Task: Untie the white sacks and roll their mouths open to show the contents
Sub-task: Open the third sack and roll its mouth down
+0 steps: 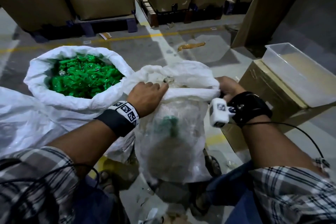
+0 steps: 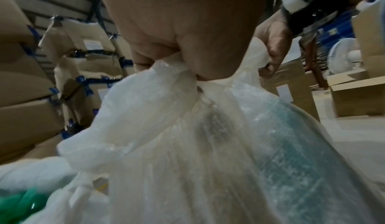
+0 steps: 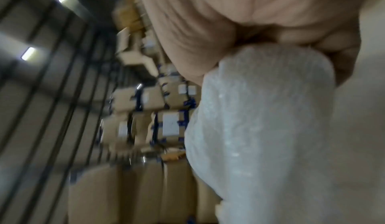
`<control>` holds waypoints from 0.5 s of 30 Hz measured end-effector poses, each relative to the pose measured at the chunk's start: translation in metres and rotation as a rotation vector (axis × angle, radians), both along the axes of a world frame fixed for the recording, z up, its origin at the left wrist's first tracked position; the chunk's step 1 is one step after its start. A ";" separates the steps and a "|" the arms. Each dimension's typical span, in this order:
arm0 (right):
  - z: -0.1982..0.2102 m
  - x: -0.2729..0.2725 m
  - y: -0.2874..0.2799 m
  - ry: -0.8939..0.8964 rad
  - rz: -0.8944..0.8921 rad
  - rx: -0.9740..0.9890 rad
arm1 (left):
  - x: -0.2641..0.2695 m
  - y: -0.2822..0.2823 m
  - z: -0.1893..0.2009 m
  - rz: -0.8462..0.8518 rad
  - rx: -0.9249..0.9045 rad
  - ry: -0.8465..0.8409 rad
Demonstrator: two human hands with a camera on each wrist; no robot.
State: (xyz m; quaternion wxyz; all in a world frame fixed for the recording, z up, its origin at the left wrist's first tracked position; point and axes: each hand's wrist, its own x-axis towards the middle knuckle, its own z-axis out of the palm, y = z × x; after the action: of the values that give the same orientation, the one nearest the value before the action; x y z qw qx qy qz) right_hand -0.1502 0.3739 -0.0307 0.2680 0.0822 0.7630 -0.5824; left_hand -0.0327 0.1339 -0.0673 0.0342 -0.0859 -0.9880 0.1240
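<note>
A clear plastic tub (image 1: 294, 71) rests atop a cardboard box (image 1: 269, 85); a white fan (image 2: 343, 56) stands beyond.

Both hands, left hand (image 2: 183, 34) and right hand (image 2: 272, 46), grip the white sack (image 2: 208, 145) mouth.

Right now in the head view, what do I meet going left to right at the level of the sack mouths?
Open sack of green packets → left hand → sack being rolled open → right hand → cardboard box with the clear tub on it.
</note>
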 end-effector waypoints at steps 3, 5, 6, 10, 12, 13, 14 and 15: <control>-0.009 0.003 -0.011 0.469 -0.070 0.510 | 0.003 0.002 -0.007 0.010 -0.006 -0.056; -0.008 0.011 -0.012 0.865 -0.149 0.602 | 0.002 0.005 -0.010 -0.015 0.038 -0.077; -0.009 0.012 -0.014 1.041 -0.079 0.721 | 0.001 0.005 -0.011 -0.036 0.086 -0.102; -0.013 0.015 -0.018 1.124 0.269 1.149 | 0.000 0.004 -0.008 -0.038 0.272 -0.245; -0.018 0.011 -0.018 0.916 0.269 1.048 | 0.001 0.005 -0.007 -0.056 0.254 -0.349; -0.022 0.007 -0.016 0.818 0.225 0.949 | 0.002 0.005 -0.008 -0.072 0.261 -0.385; -0.023 0.003 -0.013 0.743 0.196 0.884 | 0.003 0.006 -0.010 -0.076 0.283 -0.406; -0.024 -0.001 -0.011 0.677 0.172 0.848 | 0.004 0.006 -0.011 -0.069 0.311 -0.415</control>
State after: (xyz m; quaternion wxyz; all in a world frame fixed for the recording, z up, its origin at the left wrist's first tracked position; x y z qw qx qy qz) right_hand -0.1513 0.3629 -0.0548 -0.0026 -0.0717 0.9784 -0.1937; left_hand -0.0287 0.1400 -0.0780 -0.1525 -0.1370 -0.9774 -0.0510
